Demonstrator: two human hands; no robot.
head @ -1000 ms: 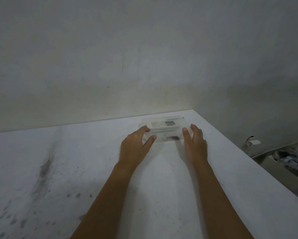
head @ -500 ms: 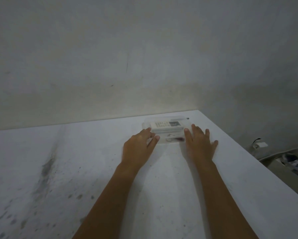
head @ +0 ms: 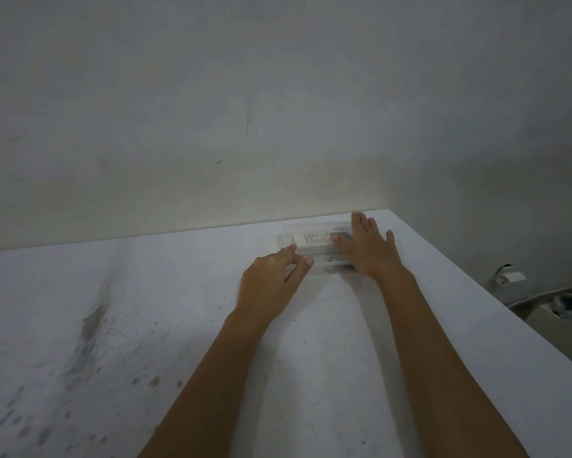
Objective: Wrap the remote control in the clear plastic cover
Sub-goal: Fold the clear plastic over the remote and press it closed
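While the right hand (head: pixel 365 251) lies flat, fingers spread, on the remote control (head: pixel 312 240), the half-curled, empty left hand (head: pixel 271 279) should smooth the clear plastic cover (head: pixel 286 240) snugly beside it.

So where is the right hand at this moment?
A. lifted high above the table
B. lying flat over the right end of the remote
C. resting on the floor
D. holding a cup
B: the right hand lies spread, palm down, over the right end of the remote, which sits in the clear cover on the table; the left hand rests at the near left edge.
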